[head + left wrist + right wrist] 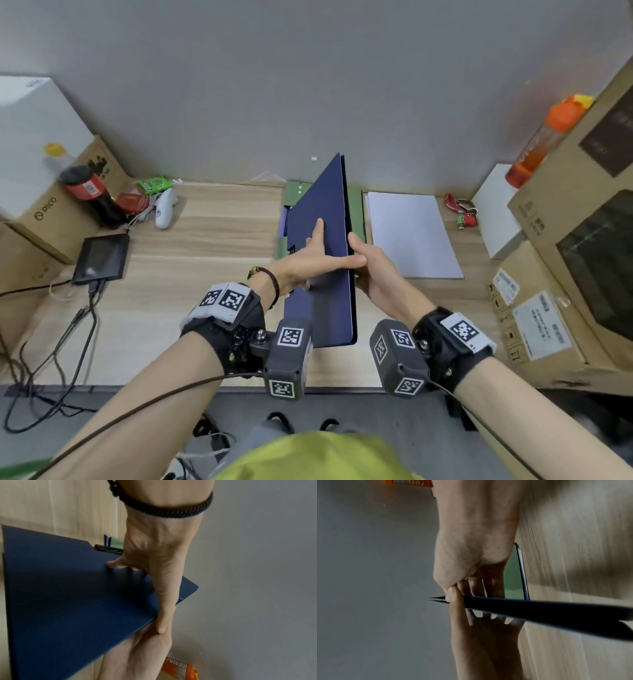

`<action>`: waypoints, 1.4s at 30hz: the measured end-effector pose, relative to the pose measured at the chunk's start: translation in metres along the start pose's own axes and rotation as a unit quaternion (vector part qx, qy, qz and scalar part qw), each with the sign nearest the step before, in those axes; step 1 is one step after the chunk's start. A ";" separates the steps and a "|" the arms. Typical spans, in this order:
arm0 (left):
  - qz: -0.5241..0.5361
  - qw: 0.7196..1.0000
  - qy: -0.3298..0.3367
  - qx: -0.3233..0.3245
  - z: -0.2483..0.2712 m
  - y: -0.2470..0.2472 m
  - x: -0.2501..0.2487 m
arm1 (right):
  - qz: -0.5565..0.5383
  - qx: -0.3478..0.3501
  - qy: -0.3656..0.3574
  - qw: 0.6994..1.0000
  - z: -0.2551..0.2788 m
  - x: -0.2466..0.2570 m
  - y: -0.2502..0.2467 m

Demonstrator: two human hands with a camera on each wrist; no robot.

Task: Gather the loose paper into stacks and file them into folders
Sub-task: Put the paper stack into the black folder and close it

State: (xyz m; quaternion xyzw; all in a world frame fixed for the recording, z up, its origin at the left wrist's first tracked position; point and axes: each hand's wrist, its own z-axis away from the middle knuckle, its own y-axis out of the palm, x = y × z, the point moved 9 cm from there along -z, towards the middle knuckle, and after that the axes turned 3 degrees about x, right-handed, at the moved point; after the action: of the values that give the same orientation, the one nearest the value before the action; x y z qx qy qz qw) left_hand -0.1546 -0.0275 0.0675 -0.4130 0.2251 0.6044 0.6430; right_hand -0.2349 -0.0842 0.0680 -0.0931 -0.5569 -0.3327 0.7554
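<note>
The dark blue folder [323,260] is held up off the desk [205,246], tilted on edge between the two hands, its far corner rising toward the grey wall [308,85]. It looks nearly closed; the right wrist view shows its two covers meeting at a thin point. The left hand [308,263] lies flat against the folder's left face with fingers spread and straight, the index finger reaching up the cover and the thumb stretched across to the right edge. The right hand [375,270] holds that right edge — its fingers pass behind the folder, and its thumb meets the left thumb tip at the rim.

Beneath the folder, a green folder [291,195] lies flat on the desk. Just to its right rests a neat stack of white paper [411,233], apart from both hands.

Further out: a red key strap [460,209], cardboard boxes [565,240] with an orange bottle [544,140] on the right; on the left a cola bottle [92,192], a white controller [165,209] and a small black screen [102,258] with cables.
</note>
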 end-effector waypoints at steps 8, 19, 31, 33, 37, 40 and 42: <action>0.101 0.994 0.034 0.021 0.008 -0.014 -0.001 | 0.079 -0.020 -0.014 0.997 -0.008 0.003 -0.013; 0.109 0.966 -0.081 -0.222 0.060 -0.165 0.104 | -0.001 -0.257 0.090 0.962 0.006 -0.082 -0.147; 0.064 0.855 -0.051 -0.512 0.094 -0.213 0.169 | -0.047 -0.237 0.092 0.966 -0.018 -0.119 -0.129; 0.058 0.854 -0.067 -0.512 0.090 -0.223 0.184 | -0.037 -0.228 0.105 0.967 -0.025 -0.125 -0.128; -0.015 0.857 -0.118 -0.501 0.078 -0.225 0.197 | -0.033 -0.229 0.120 0.965 -0.028 -0.129 -0.126; 0.025 0.883 -0.122 -0.452 0.048 -0.219 0.219 | -0.014 -0.264 0.145 0.953 -0.015 -0.137 -0.135; 0.031 0.914 -0.122 -0.385 0.020 -0.203 0.223 | 0.015 -0.264 0.167 0.950 -0.006 -0.146 -0.136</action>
State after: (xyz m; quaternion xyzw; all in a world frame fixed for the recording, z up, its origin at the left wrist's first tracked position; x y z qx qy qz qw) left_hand 0.0740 0.1353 -0.0446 -0.5449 -0.0926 0.7092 0.4377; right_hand -0.3353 -0.1329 -0.0971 -0.2407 -0.3134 -0.4668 0.7912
